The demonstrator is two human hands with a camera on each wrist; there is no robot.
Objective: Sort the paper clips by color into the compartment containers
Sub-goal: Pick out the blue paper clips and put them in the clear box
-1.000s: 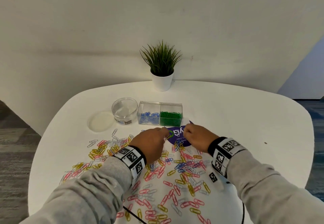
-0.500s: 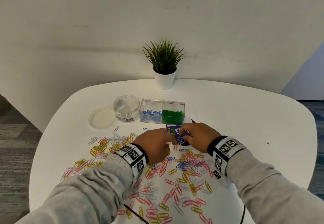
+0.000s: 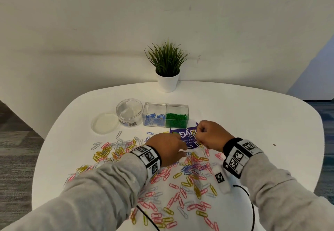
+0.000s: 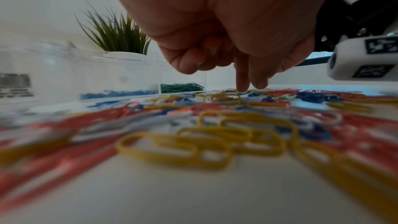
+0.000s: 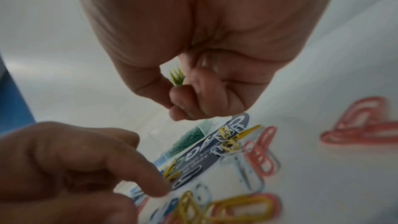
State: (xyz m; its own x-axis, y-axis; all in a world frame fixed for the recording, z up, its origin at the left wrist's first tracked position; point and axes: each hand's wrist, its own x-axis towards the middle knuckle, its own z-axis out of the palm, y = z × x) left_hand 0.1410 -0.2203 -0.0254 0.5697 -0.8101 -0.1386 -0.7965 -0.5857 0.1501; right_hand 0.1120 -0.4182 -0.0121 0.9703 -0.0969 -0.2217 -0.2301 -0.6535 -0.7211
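- The left hand (image 3: 167,147) has its fingers (image 4: 242,81) reaching down, the tip of 1 touching the paper clips (image 3: 180,182) strewn on the table (image 3: 253,115); the rest curl loosely and grip nothing I can see.
- The right hand (image 3: 211,135) is curled into a closed pinch just above the purple label (image 3: 188,136); whether a clip sits between thumb and finger I cannot tell.
- The 2-compartment container (image 3: 165,115) stands at the far side, just beyond the hands: blue clips (image 3: 153,119) in its left half, green clips (image 3: 176,119) in its right.
- To its left a round clear tub (image 3: 129,112) looks empty, its lid (image 3: 104,123) flat beside it.
- I see no loose green clips, so green looks finished; a few blue ones lie among the near pile and 1 just in front of the container.
- Pink, yellow and white clips lie unsorted across the near and left table, so I judge most of the sorting is left.
- A potted plant (image 3: 167,66) stands at the far edge.
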